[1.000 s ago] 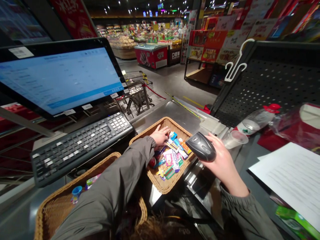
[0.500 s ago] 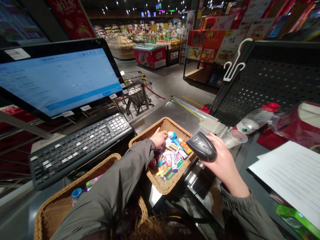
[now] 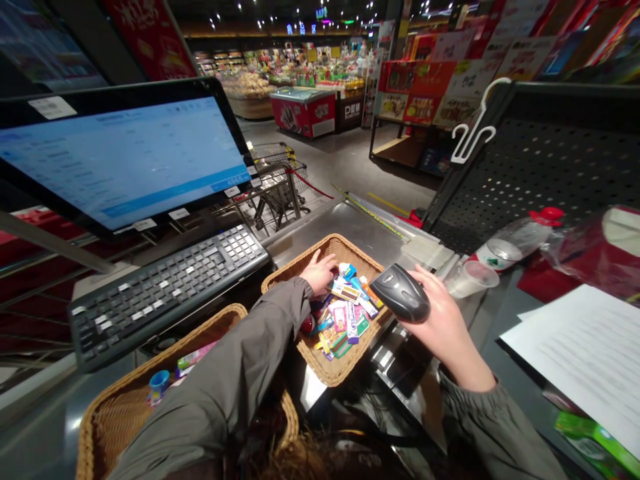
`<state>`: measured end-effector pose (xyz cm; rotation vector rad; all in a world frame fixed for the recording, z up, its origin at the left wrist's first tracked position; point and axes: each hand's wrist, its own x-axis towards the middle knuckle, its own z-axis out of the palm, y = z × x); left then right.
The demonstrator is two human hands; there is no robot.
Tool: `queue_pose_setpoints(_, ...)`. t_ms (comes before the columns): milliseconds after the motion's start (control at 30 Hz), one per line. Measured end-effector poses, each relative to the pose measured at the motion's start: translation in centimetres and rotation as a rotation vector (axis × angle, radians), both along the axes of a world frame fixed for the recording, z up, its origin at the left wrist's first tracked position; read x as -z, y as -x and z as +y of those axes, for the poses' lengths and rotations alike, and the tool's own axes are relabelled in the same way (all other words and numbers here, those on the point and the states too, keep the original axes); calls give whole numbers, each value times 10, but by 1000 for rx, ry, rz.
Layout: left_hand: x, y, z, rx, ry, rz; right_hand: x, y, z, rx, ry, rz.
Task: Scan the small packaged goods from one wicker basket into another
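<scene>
Here I have the right hand [image 3: 445, 323] gripping a scanner [image 3: 399, 293]; the left hand [image 3: 318, 275] is inside a basket [image 3: 345, 249], beside packets [image 3: 353, 321], its hold unclear to me.

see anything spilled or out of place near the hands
Nothing looks spilled or damaged. The small packets in the wicker basket at the left hand lie jumbled, overlapping at odd angles, so they look untidy. The scanner in the right hand looks normal.

The metal surface [image 3: 345, 217] carries a wicker basket [image 3: 345, 248] and, nearer the left, a second basket [image 3: 114, 425]. Its darker right part holds a bottle [image 3: 505, 245], a plastic cup [image 3: 473, 280] and paper sheets [image 3: 580, 343].
</scene>
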<state>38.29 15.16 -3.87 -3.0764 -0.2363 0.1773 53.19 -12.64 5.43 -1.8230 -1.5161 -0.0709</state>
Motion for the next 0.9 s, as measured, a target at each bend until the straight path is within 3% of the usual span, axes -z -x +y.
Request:
queue_pose_setpoints(100,-22,2,-5,26,-23,-50,-2,3,1,-9,-15,2)
queue_pose_setpoints(233,-75,25,-15,3,-72,-170,-9,11,4,-35,-22,-10)
queue_pose_setpoints(367,-132,75,-26,-63,-170,-315,-17,31,12,-104,-15,-46)
queue_pose_setpoints(500,-169,139,-42,-182,-297,-443,-27,62,22,-225,20,-82)
queue_pose_setpoints(667,-179,224,-72,-385,-415,-606,-43,105,31,-390,6,-107)
queue_pose_setpoints(900,-167,320,-120,-587,-470,-604,-52,161,41,-607,0,-175)
